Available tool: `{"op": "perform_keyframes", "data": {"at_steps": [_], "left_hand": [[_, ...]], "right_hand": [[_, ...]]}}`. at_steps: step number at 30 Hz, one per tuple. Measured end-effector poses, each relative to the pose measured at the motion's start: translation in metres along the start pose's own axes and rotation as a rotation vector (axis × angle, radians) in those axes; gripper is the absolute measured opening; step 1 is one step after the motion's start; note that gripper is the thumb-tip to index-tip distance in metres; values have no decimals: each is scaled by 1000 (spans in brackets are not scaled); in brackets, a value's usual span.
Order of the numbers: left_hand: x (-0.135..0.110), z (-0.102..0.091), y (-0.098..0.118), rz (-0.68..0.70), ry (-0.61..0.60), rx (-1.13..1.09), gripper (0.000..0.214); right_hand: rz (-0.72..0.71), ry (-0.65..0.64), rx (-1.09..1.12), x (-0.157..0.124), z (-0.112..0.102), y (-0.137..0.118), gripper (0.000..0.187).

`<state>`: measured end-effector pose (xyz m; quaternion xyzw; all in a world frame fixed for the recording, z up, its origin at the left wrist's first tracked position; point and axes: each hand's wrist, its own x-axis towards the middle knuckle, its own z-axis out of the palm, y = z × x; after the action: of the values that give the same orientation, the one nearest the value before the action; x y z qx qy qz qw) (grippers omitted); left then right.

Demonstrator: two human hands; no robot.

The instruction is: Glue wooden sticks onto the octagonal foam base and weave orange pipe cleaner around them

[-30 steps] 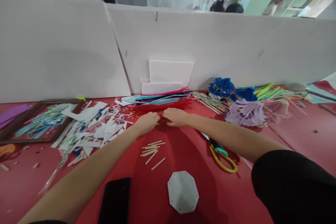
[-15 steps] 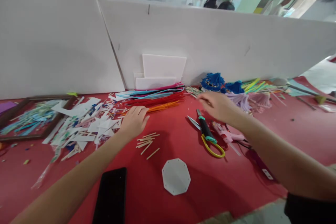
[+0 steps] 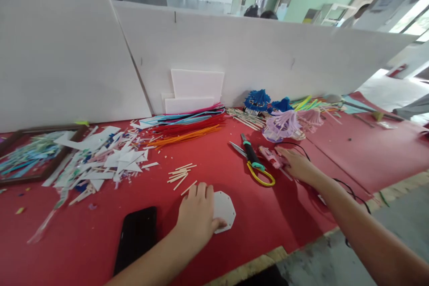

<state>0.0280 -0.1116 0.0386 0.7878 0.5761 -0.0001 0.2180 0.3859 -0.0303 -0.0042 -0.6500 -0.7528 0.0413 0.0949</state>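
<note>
On the red worktop [image 3: 254, 223] lie 1 white octagonal plate [image 3: 225, 210], 1 pink glue gun [image 3: 270, 157], 1 pair of yellow-handled scissors [image 3: 238, 149], 1 black-and-teal knife [image 3: 252, 154] and 1 black phone [image 3: 137, 234]. Farther back are 2 blue fringed pieces [image 3: 257, 99], 1 lilac fringed piece [image 3: 283, 125] and 1 pink fringed piece [image 3: 310, 118]. The short pale sticks [image 3: 181, 174] overlap too much for a sure count.

The left forearm comes in from the bottom edge; the left hand [image 3: 197, 210] is palm down at the plate's left side, its fingers close together and pointing away, its thumb spread out over the near edge. The plate lies just left of the scissors' near side, in front of the person. The right arm reaches forward from the lower right corner, with the right hand [image 3: 296, 164] at the rear of the glue gun.

The left hand covers part of the plate, so I cannot tell whether it grips. The right fingers are blurred and partly hidden; whether they close on the glue gun, I cannot tell. The dark frame [image 3: 66, 156] is cut off at the left.
</note>
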Motion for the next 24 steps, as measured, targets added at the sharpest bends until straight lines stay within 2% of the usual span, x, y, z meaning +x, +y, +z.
{"op": "perform_keyframes", "data": {"at_steps": [4, 7, 10, 12, 13, 15, 18, 21, 24], "left_hand": [[3, 5, -4, 53, -3, -82, 62], [2, 5, -14, 109, -1, -191, 61], [2, 3, -24, 120, 80, -279, 42], [4, 1, -32, 102, 182, -335, 27], [5, 0, -36, 68, 249, -373, 24], [8, -3, -44, -36, 404, -605, 27], [10, -4, -53, -115, 489, -977, 37], [8, -3, -59, -172, 583, -1240, 45], [4, -1, -62, -189, 732, -1317, 51]], "right_hand": [[51, 118, 148, 1, -9, -9, 39], [109, 275, 307, 2, -23, -28, 26], [168, 455, 514, 7, -33, -64, 16], [158, 486, 690, 11, -31, -98, 10], [121, 456, 790, 13, -26, -115, 12], [25, 370, 981, 15, -12, -148, 20], [-61, 228, 1205, 12, 12, -182, 26], [-67, 95, 1353, 1, 27, -190, 24], [-37, 20, 1412, -11, 35, -179, 20]]}}
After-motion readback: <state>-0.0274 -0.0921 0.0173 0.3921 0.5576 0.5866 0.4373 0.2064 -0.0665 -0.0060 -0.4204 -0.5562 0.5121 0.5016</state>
